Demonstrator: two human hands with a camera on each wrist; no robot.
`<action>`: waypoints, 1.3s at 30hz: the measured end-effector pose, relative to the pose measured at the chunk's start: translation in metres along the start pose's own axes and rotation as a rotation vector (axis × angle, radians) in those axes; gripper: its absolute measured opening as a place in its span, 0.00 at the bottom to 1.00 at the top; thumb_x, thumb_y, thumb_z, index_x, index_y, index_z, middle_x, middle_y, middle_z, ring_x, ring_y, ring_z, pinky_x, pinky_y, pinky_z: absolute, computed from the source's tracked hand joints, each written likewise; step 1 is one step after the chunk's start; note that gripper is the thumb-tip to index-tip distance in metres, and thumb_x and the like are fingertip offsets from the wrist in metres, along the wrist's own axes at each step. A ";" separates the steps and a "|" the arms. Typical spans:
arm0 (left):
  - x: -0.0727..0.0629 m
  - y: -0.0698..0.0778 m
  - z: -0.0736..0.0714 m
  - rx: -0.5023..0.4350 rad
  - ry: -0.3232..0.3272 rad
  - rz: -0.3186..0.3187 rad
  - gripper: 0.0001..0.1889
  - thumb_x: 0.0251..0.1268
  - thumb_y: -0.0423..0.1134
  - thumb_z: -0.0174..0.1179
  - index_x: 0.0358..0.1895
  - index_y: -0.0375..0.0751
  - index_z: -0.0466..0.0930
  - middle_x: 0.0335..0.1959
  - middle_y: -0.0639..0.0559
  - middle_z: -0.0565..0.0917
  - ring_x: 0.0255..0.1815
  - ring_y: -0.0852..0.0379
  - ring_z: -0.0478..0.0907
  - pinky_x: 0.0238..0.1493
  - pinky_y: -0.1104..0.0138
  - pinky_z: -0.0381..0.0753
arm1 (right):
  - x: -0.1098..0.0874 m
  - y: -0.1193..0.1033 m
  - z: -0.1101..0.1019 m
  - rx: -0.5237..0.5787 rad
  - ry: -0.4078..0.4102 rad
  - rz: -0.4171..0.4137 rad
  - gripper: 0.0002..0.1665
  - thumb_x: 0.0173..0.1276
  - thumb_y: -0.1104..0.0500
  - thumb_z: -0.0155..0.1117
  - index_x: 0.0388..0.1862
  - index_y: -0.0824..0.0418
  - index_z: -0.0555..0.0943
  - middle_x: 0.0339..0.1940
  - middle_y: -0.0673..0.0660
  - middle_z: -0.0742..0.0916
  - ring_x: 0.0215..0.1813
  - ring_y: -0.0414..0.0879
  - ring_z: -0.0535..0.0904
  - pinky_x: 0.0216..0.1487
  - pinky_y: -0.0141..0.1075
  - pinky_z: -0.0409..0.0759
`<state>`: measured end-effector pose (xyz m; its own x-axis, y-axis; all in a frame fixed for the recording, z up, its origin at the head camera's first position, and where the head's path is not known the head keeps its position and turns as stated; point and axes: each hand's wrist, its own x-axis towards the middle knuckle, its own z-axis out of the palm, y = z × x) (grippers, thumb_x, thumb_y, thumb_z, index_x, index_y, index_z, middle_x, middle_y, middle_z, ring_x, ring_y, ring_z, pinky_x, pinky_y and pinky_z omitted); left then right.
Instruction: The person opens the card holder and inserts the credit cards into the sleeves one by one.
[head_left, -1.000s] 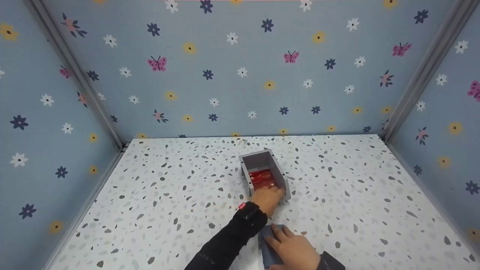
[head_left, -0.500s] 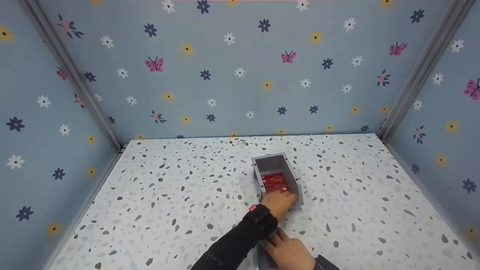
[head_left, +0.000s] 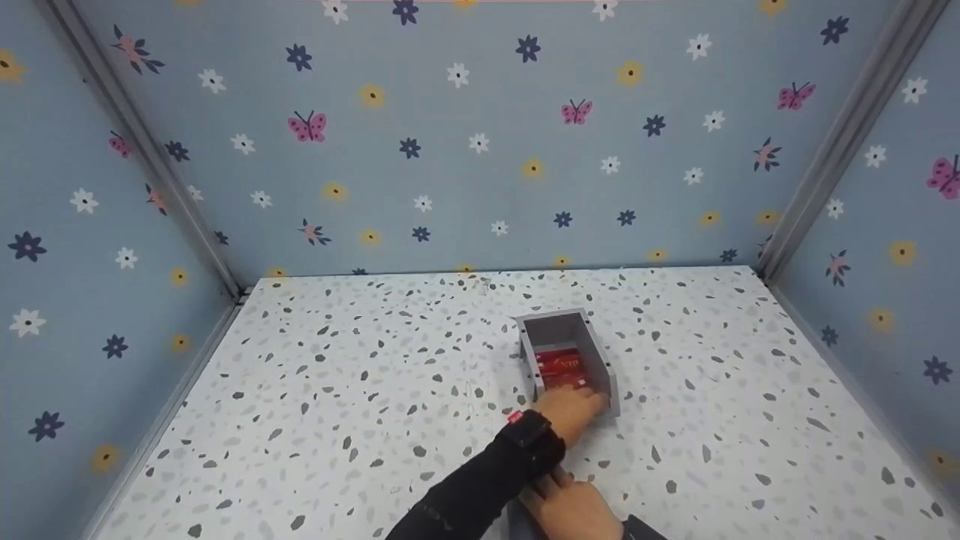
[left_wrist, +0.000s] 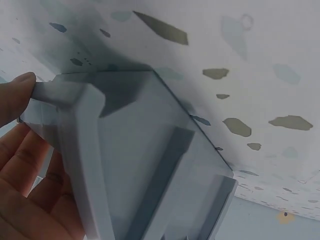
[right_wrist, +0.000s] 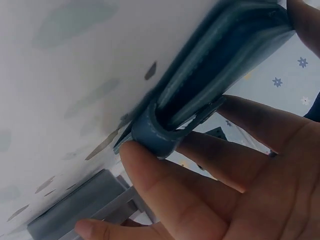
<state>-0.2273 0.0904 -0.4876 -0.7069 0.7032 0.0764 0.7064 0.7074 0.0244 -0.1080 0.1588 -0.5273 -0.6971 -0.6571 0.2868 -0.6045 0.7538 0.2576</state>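
My left hand [head_left: 574, 411] grips the near wall of a grey open-topped box [head_left: 598, 352]. In the left wrist view, the thumb lies on one side of the box wall [left_wrist: 80, 160] and the fingers on the other. Red cards [head_left: 561, 366] marked "VIP" lie inside the box. Nearer to me, my right hand [head_left: 576, 511] holds a blue wallet-like case [head_left: 523, 521], mostly hidden by the left sleeve in the head view. The right wrist view shows the case [right_wrist: 200, 75] with an open slot and a strap, its fingers against the strap and the thumb at the far end.
The speckled white tabletop [head_left: 360, 375] spreads around the box. Blue flowered panels [head_left: 450, 180] stand at the back and both sides, with grey metal posts [head_left: 142, 150] at the corners. The black left sleeve [head_left: 472, 480] crosses close over the right hand.
The left hand has slid the box to the right and slightly toward me. The right hand, with the blue case, has shifted slightly left and is now more covered by the left forearm.
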 end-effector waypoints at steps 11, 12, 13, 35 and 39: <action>-0.004 0.002 -0.001 -0.005 0.041 0.028 0.17 0.71 0.35 0.62 0.60 0.53 0.84 0.55 0.56 0.87 0.53 0.56 0.84 0.53 0.65 0.85 | 0.005 0.000 -0.005 0.051 -0.091 0.028 0.22 0.58 0.48 0.75 0.53 0.48 0.87 0.49 0.52 0.87 0.44 0.48 0.82 0.22 0.37 0.79; -0.005 0.002 -0.002 -0.013 0.046 0.033 0.18 0.71 0.35 0.62 0.61 0.53 0.84 0.55 0.56 0.87 0.54 0.57 0.84 0.54 0.66 0.84 | 0.005 0.001 -0.006 0.084 -0.108 0.036 0.24 0.58 0.45 0.76 0.54 0.48 0.87 0.51 0.53 0.87 0.45 0.49 0.83 0.24 0.38 0.80; -0.007 0.001 -0.004 -0.020 0.051 0.038 0.19 0.72 0.35 0.61 0.62 0.53 0.83 0.56 0.55 0.87 0.55 0.57 0.83 0.55 0.66 0.84 | 0.005 0.003 -0.007 0.123 -0.123 0.046 0.27 0.57 0.41 0.76 0.55 0.49 0.87 0.52 0.53 0.87 0.47 0.50 0.83 0.26 0.39 0.81; -0.102 -0.015 -0.029 -0.022 0.498 0.005 0.24 0.66 0.43 0.71 0.63 0.39 0.81 0.59 0.46 0.86 0.56 0.50 0.84 0.59 0.61 0.84 | 0.008 0.050 -0.011 0.352 0.055 0.229 0.32 0.55 0.43 0.82 0.52 0.61 0.87 0.46 0.56 0.88 0.45 0.55 0.86 0.38 0.50 0.87; -0.122 -0.009 -0.023 0.006 0.379 -0.075 0.25 0.66 0.52 0.71 0.59 0.40 0.84 0.58 0.46 0.85 0.56 0.49 0.83 0.56 0.60 0.85 | 0.007 0.049 -0.009 0.331 0.066 0.229 0.27 0.55 0.43 0.82 0.46 0.60 0.87 0.41 0.54 0.86 0.41 0.54 0.84 0.35 0.48 0.85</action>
<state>-0.1472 -0.0034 -0.4743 -0.6921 0.5739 0.4378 0.6521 0.7572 0.0384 -0.1386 0.1907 -0.5041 -0.8085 -0.4624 0.3640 -0.5352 0.8350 -0.1278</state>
